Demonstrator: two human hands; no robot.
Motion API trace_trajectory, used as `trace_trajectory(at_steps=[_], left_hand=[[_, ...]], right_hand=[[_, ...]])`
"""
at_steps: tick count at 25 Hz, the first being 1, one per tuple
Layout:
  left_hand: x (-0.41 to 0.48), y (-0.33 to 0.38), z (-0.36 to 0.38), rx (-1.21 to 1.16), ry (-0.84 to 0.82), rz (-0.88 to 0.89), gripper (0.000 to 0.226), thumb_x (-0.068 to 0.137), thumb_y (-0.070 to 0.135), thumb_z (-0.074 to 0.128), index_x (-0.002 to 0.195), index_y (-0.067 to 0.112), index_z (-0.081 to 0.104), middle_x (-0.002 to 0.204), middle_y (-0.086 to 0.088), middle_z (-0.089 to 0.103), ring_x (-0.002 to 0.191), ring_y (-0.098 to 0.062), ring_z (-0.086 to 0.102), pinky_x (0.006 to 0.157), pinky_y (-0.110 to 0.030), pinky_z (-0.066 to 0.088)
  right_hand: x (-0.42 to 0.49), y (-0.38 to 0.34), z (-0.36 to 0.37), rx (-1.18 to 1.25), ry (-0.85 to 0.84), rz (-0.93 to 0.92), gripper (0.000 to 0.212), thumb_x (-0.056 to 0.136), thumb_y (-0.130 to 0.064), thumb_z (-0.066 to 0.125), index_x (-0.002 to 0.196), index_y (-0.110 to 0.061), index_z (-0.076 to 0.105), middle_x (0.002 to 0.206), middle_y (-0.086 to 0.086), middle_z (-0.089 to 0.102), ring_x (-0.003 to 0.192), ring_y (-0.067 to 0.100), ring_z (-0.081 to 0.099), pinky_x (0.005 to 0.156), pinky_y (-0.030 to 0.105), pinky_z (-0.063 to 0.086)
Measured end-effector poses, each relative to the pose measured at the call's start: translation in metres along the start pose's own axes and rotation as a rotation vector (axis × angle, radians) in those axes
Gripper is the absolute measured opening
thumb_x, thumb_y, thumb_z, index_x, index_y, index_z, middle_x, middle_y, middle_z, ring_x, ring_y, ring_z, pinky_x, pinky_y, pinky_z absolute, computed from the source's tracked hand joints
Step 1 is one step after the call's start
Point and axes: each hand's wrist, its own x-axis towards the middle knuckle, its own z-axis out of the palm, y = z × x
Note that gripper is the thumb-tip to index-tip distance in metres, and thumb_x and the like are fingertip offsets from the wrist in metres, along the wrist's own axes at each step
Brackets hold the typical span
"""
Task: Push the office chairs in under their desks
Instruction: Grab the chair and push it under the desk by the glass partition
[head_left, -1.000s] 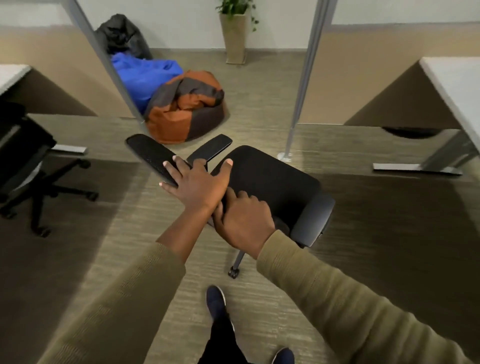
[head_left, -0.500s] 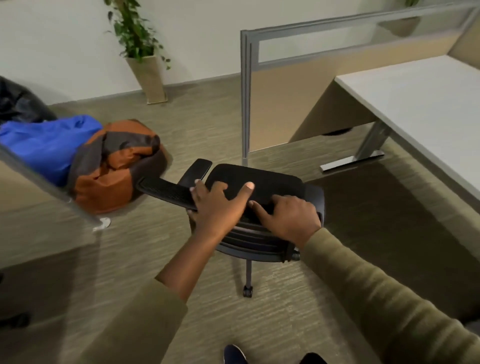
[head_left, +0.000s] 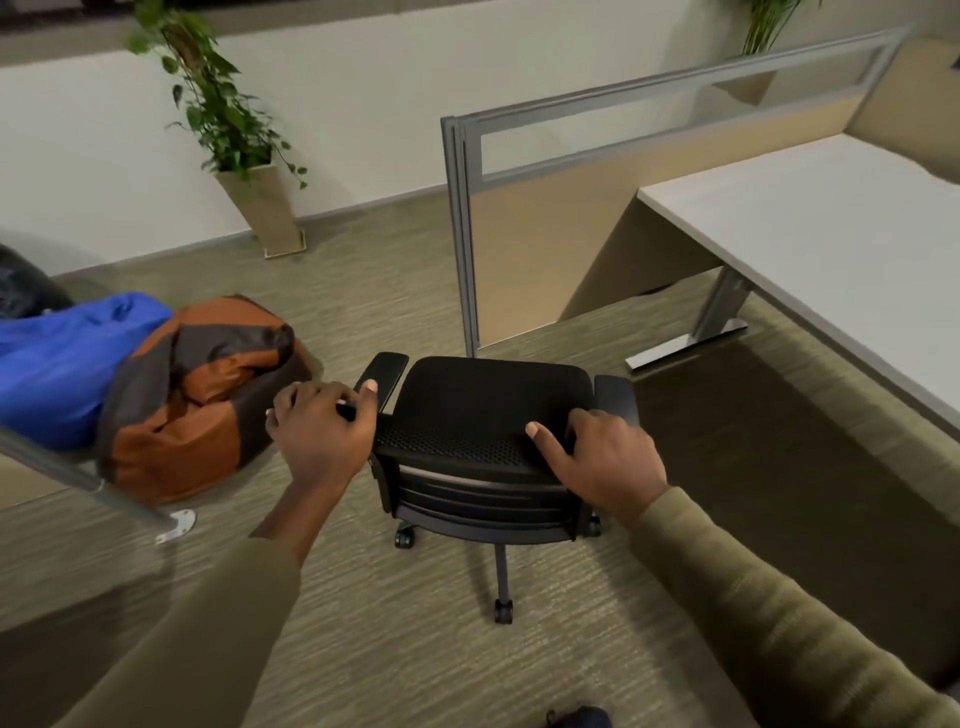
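Observation:
A black office chair (head_left: 483, 400) stands on the carpet in front of me, seen from behind and above, its seat facing away. My left hand (head_left: 322, 431) grips the rear end of the chair's left armrest. My right hand (head_left: 608, 457) lies on the right side of the backrest's top edge, fingers curled over it. The white desk (head_left: 841, 249) stands to the right of the chair, apart from it, with its grey leg (head_left: 717, 312) on the floor.
A grey-framed partition (head_left: 467, 234) stands just beyond the chair. Orange-and-brown (head_left: 208, 384) and blue beanbags (head_left: 67, 364) lie on the left, next to another partition foot (head_left: 176, 525). A potted plant (head_left: 260, 197) stands at the wall.
The chair has swung round so its back faces me and has moved toward the desk. My hands have spread apart, left onto the armrest, right onto the backrest.

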Motion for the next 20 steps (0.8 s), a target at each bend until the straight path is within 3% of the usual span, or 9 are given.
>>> trace_trajectory(at_steps=[4, 10, 16, 20], left_hand=[[0.014, 0.000, 0.010, -0.064, 0.109, 0.134, 0.047, 0.088, 0.049, 0.047, 0.077, 0.010, 0.072, 0.086, -0.010, 0.073, 0.100, -0.041, 0.064, 0.084, -0.050, 0.048], [0.046, -0.011, 0.020, -0.109, 0.110, 0.255, 0.038, 0.086, 0.041, 0.048, 0.079, 0.012, 0.072, 0.083, -0.006, 0.073, 0.093, -0.037, 0.065, 0.084, -0.050, 0.043], [0.098, -0.030, 0.025, -0.165, -0.013, 0.382, 0.040, 0.087, 0.041, 0.045, 0.078, 0.012, 0.072, 0.081, -0.003, 0.072, 0.090, -0.034, 0.064, 0.084, -0.051, 0.045], [0.122, -0.025, 0.039, -0.153, -0.081, 0.418, 0.044, 0.087, 0.043, 0.042, 0.081, 0.013, 0.074, 0.084, -0.003, 0.073, 0.095, -0.031, 0.063, 0.090, -0.044, 0.034]], right_hand=[[0.001, 0.001, 0.003, 0.020, 0.060, 0.003, 0.062, 0.092, -0.076, 0.033, 0.070, -0.021, 0.049, 0.066, -0.003, 0.052, 0.054, 0.014, 0.050, 0.049, 0.034, 0.048], [-0.005, -0.019, 0.009, 0.043, 0.093, 0.067, 0.058, 0.092, -0.075, 0.032, 0.068, -0.024, 0.046, 0.062, -0.007, 0.047, 0.050, 0.007, 0.042, 0.046, 0.024, 0.030], [-0.012, -0.067, 0.025, 0.031, 0.109, 0.222, 0.058, 0.090, -0.079, 0.024, 0.072, -0.028, 0.045, 0.066, -0.010, 0.047, 0.056, 0.007, 0.045, 0.050, 0.023, 0.040], [-0.010, -0.078, 0.027, 0.026, 0.117, 0.284, 0.058, 0.089, -0.080, 0.022, 0.075, -0.029, 0.047, 0.070, -0.010, 0.048, 0.059, 0.007, 0.047, 0.054, 0.025, 0.045]])
